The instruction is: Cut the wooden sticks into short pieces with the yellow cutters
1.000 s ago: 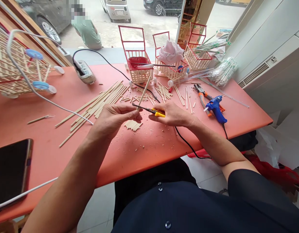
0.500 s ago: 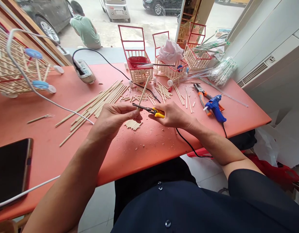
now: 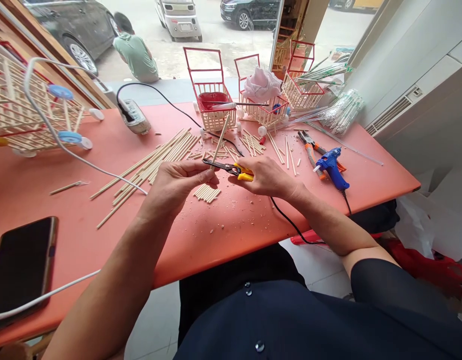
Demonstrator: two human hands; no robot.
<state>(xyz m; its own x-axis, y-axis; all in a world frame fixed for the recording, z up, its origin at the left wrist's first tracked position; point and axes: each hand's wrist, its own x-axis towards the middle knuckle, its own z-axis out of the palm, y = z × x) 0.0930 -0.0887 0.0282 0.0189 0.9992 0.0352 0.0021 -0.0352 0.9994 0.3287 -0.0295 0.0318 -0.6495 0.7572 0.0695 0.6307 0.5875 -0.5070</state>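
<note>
Between thumb and fingers, my left hand (image 3: 178, 182) pinches a thin wooden stick (image 3: 221, 136) that tilts up and away from me. My right hand (image 3: 270, 177) is wrapped round the yellow handles of a pair of pliers (image 3: 226, 167). The dark jaws of the pliers lie across the stick just above my left fingertips; whether they bite into it I cannot tell. Below my hands, a row of short cut sticks (image 3: 207, 194) rests on the pink table (image 3: 200, 245). Long sticks (image 3: 155, 160) lie in a bundle to the left.
Small stick-built carts (image 3: 215, 112) stand at the back, one with pink cloth (image 3: 263, 84). On the right lie a blue glue gun (image 3: 331, 167) and orange-handled pliers (image 3: 311, 147). A phone (image 3: 24, 257), white cable and power strip (image 3: 133, 117) are left. A person (image 3: 136, 55) sits outside.
The view has shifted slightly, so the table things appear a little lower and farther right. Both hands keep nearly the same hold on the stick and pliers.
</note>
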